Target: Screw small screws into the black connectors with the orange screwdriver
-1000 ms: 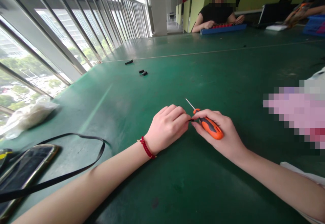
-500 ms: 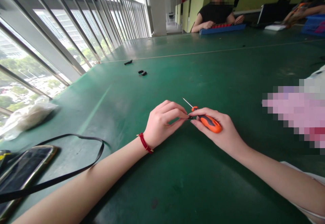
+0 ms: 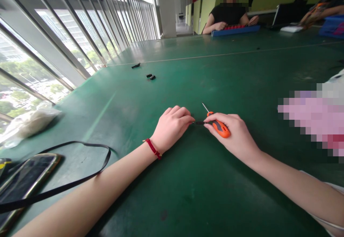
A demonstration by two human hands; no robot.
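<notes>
My right hand (image 3: 233, 133) is closed round an orange and grey screwdriver (image 3: 221, 128), its thin metal shaft pointing up and away to the left. The thumb and forefinger of that hand also pinch a small slim black piece (image 3: 200, 123), which sticks out leftward. Facing it, my left hand (image 3: 172, 126), with a red bracelet on the wrist, is closed in a pinch. A tiny shiny bit shows at its fingertips, too small to name. A narrow gap seems to lie between those fingertips and the black piece.
Small black parts (image 3: 151, 76) and another black piece (image 3: 136, 65) lie farther up the green table (image 3: 172, 194). A phone (image 3: 29, 183), a black strap (image 3: 107, 158) and a plastic bag (image 3: 29, 122) are at left. Across the table sits a person (image 3: 228, 18) with a blue tray (image 3: 236, 31).
My left hand has drawn slightly left, away from my right fingers, and more of the black piece now shows between them. The screwdriver's tip has swung to the right.
</notes>
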